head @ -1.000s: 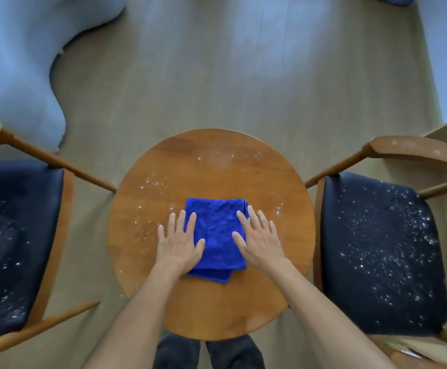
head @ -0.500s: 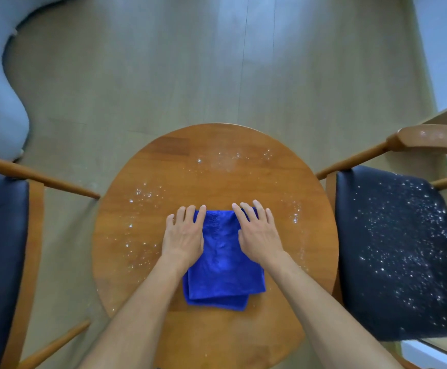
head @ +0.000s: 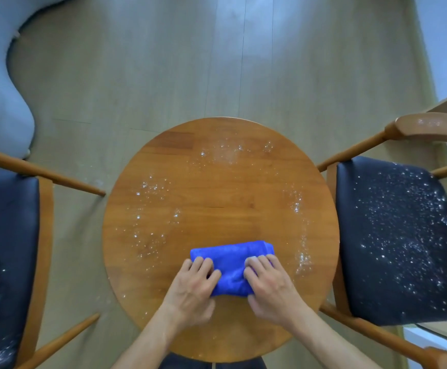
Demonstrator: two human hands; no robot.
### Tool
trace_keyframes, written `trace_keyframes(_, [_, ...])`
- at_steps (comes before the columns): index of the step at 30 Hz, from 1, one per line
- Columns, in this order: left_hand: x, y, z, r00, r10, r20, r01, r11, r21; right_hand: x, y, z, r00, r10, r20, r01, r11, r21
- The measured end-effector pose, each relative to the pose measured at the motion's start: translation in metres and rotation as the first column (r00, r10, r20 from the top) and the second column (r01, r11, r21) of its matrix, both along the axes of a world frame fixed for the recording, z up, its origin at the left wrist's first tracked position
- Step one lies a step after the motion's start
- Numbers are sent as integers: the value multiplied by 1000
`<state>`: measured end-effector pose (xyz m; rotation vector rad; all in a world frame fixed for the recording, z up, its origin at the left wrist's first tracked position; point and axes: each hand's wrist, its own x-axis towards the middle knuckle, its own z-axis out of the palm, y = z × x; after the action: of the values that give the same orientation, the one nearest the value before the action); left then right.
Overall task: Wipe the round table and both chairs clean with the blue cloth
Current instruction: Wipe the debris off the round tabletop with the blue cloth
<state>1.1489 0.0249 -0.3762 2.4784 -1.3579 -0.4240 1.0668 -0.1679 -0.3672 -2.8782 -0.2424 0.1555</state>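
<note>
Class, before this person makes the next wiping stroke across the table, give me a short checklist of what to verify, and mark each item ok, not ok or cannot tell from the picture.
1. Both hands on the cloth: ok. The left hand and right hand grip its near edge with curled fingers.
2. Cloth lying on the table: ok, bunched near the front edge.
3. Table clean: not ok. White specks lie left, far and right of the cloth.
4. Path ahead free of objects: ok, only specks.
5. Right chair seat clean: not ok, heavily speckled.
6. Left chair seat clean: not ok, specks near its front.
</note>
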Motion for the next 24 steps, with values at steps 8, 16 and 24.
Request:
trace_keyframes(8, [20,16,6,895,438,-89,-445,891,-87,17,15,-20,961,258,-103,-259,966,-1])
trace_keyframes(16, [32,7,-3,809,588,-24,-588,809,0,22,30,-38,869,-464,-175,412,872,-264])
trace_keyframes(24, [34,-30,-28,893,449,19,-449,890,83,25,31,-70,848,-528,46,530,840,-120])
